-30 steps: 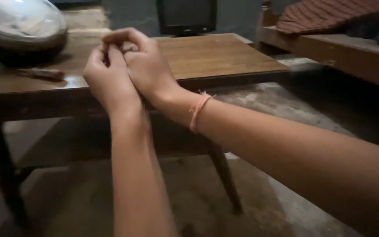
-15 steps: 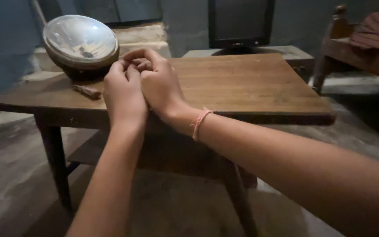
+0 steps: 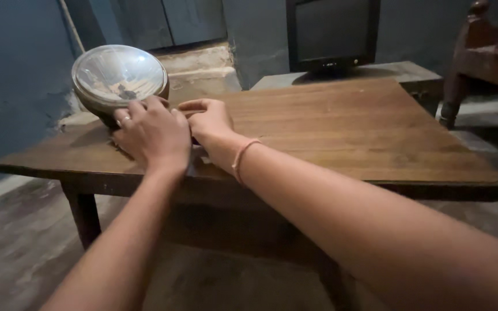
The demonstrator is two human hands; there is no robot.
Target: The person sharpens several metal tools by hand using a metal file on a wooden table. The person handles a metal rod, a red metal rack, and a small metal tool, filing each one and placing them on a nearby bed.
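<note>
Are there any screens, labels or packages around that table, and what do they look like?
Dark boxy monitor with a black switched-off screen: stands on a grey ledge behind the brown wooden table, at the far edge, upright and facing the camera.
No packages, labels or signs show.

The left hand (image 3: 154, 135) is wearing a thin ring on one finger; the right hand (image 3: 208, 124) is wearing a pinkish wrist thread (image 3: 242, 158); both forearms are showing bare.
</note>
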